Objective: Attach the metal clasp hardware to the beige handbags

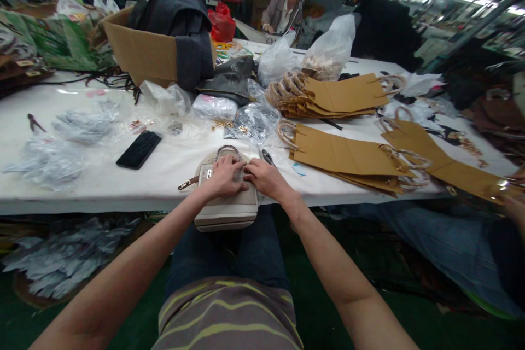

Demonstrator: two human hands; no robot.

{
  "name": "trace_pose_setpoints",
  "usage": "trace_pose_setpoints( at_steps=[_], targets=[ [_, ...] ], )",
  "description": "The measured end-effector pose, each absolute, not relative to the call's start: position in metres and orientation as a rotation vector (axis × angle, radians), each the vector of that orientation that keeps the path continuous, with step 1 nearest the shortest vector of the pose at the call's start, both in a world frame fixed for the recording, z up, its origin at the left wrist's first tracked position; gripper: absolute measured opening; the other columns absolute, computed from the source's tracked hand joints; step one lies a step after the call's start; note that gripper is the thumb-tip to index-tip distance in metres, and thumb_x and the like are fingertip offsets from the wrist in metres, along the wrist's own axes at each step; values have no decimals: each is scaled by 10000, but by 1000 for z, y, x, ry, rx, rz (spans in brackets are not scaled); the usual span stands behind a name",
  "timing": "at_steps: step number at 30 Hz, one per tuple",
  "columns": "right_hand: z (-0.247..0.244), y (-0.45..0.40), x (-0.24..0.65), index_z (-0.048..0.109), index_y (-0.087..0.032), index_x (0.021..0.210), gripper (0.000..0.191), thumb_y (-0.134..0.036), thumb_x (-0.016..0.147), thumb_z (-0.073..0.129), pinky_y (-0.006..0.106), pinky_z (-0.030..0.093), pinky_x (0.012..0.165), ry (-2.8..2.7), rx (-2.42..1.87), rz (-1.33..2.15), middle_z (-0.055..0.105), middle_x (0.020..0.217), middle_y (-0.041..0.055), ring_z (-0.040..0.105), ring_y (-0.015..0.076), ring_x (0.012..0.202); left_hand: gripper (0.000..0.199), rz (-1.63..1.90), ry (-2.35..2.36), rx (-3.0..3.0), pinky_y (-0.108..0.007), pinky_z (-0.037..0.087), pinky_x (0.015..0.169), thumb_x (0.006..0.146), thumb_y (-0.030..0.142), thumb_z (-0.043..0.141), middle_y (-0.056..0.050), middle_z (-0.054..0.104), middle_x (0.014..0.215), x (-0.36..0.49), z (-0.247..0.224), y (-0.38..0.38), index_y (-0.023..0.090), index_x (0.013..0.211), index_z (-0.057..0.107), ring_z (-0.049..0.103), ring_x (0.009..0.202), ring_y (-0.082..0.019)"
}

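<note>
A small cream handbag point(225, 212) lies tilted on the table's front edge, partly over my lap. Its dark patterned handle point(228, 148) points away from me. On its left sticks out a brown strap point(189, 182) with a metal end. My left hand point(227, 176) lies across the bag's front, fingers bent around its upper part near a small metal plate point(209, 173). Against the bag's right side, my right hand point(264, 178) has its fingers pinched together, close to the left fingertips. Whatever small part sits between those fingers is hidden.
A black phone point(139, 150) lies left, near clear plastic wrappings point(53, 161). Dark-handled scissors or pliers point(267, 157) lie beyond my right hand. Tan bag pieces point(340, 149) with wrapped handles are stacked right. A cardboard box point(141, 54) stands behind. Another person's hand point(515, 205) works at far right.
</note>
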State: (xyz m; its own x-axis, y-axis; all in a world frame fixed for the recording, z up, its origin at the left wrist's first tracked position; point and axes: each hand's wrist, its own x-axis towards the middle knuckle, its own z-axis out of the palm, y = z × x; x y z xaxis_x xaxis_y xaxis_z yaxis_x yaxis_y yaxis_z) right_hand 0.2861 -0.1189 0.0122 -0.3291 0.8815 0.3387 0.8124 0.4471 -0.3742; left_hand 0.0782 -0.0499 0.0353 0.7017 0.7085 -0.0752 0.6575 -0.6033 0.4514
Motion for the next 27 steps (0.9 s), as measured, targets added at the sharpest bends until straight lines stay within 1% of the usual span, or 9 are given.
trace_pose_setpoints(
  at_steps=[3, 9, 14, 15, 17, 20, 22, 24, 27],
  targets=[
    [11, -118, 286, 751, -186, 1127, 73, -170, 1083, 696, 377, 570, 963, -2178, -1397, 240, 699, 1160, 104, 672, 251, 1067, 797, 146, 1093, 2446, -627, 410, 1253, 807, 495, 897, -159, 559, 1491, 82, 35, -50, 284, 1544, 676, 491, 1462, -461],
    [17, -114, 289, 792, -190, 1078, 67, -176, 1055, 731, 359, 559, 952, -2139, -1411, 358, 724, 1116, 90, 687, 235, 1025, 808, 177, 1126, 2428, -624, 414, 1250, 789, 503, 907, -160, 565, 1494, 84, 33, -51, 273, 1527, 673, 498, 1456, -460],
    [30, -123, 289, 852, -217, 1172, 244, -288, 1124, 623, 351, 567, 962, -1746, -1341, 533, 803, 1140, 83, 743, 219, 1049, 847, 210, 1103, 2427, -648, 398, 1254, 786, 515, 925, -162, 554, 1527, 81, 29, -51, 310, 1565, 661, 471, 1486, -475],
    [31, -126, 287, 861, -220, 1176, 248, -304, 1111, 636, 351, 573, 954, -1651, -1340, 571, 820, 1140, 82, 753, 223, 1054, 855, 218, 1097, 2430, -647, 397, 1254, 783, 520, 928, -159, 556, 1527, 81, 27, -50, 319, 1570, 659, 473, 1486, -471],
    [31, -129, 282, 874, -222, 1176, 232, -333, 1045, 718, 343, 587, 895, -1496, -1353, 695, 847, 1101, 70, 766, 226, 992, 863, 226, 1097, 2432, -640, 398, 1254, 776, 528, 936, -156, 564, 1521, 81, 25, -49, 324, 1569, 662, 481, 1479, -459],
    [28, -132, 273, 869, -213, 1245, 342, -372, 948, 809, 316, 581, 777, -1351, -1381, 880, 859, 1004, 51, 753, 204, 845, 869, 232, 1108, 2433, -630, 401, 1255, 774, 536, 939, -160, 567, 1517, 80, 23, -48, 325, 1570, 660, 489, 1474, -448],
    [25, -132, 270, 864, -206, 1271, 396, -381, 917, 833, 303, 576, 744, -1310, -1400, 914, 857, 961, 46, 744, 191, 798, 851, 243, 1106, 2434, -627, 404, 1253, 781, 541, 932, -151, 575, 1504, 80, 23, -48, 336, 1563, 664, 495, 1467, -444],
    [24, -132, 268, 877, -201, 1207, 369, -382, 886, 859, 306, 600, 763, -1269, -1413, 928, 861, 967, 51, 761, 194, 812, 829, 248, 1095, 2434, -626, 410, 1250, 785, 547, 922, -148, 579, 1502, 80, 24, -48, 325, 1544, 675, 499, 1461, -445],
    [24, -130, 268, 890, -201, 1084, 296, -383, 851, 884, 349, 650, 857, -1241, -1413, 948, 876, 1034, 64, 799, 224, 899, 808, 234, 1104, 2420, -621, 415, 1249, 775, 545, 921, -151, 579, 1502, 80, 26, -49, 300, 1510, 694, 498, 1460, -449]
  ],
)
